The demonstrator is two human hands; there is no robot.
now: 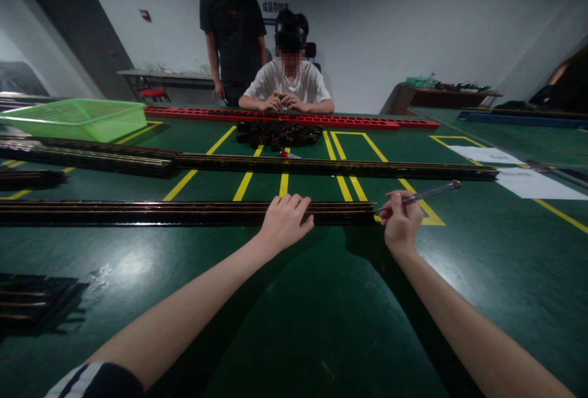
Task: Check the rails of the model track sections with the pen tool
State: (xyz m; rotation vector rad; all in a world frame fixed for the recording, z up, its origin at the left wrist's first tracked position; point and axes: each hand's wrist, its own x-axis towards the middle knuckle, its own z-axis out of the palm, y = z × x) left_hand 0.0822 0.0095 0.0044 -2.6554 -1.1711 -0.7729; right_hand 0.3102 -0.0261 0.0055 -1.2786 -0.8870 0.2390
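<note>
A long dark strip [184,213] with thin copper-coloured lines lies across the green table, running from the left edge to near my right hand. My left hand [285,219] rests over the strip near its right part, fingers bent over it. Just past the strip's right end, my right hand [402,220] is closed around a clear screwdriver-like tool [434,191]. The tool's thin tip points left and meets or nearly meets the strip's end; contact is too small to tell.
Another long dark bundle [285,164] lies beyond the strip. Farther back are a pile of small black parts [278,134], a red rack [340,120] and a green basket [92,120]. Papers [537,183] lie right. A seated person faces me; another stands behind.
</note>
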